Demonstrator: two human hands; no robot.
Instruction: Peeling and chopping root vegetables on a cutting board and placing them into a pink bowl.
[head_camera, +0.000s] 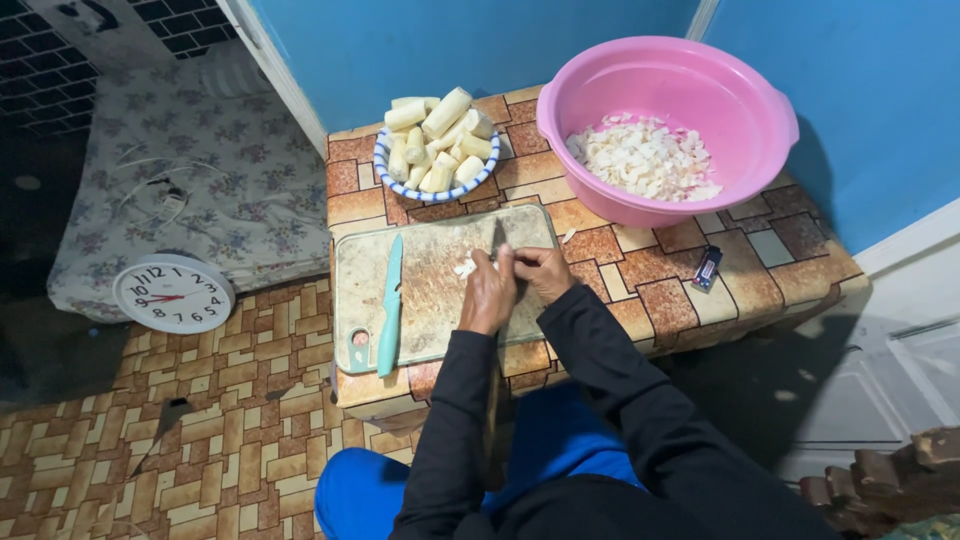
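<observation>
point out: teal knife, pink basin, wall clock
teal knife (389, 305), head view, on the handle.
pink basin (740, 80), head view, on the bare inner wall.
wall clock (172, 293), head view, on the dial's centre.

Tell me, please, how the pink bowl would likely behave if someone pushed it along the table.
The pink bowl looks like thin plastic, so it is probably light and would slide easily. Its white slices cover only the bottom, adding little weight. It sits wide and low, so tipping seems unlikely.

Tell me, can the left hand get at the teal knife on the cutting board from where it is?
Probably yes: the left hand is on the cutting board, and only bare board separates it from the teal knife beside it.
</observation>
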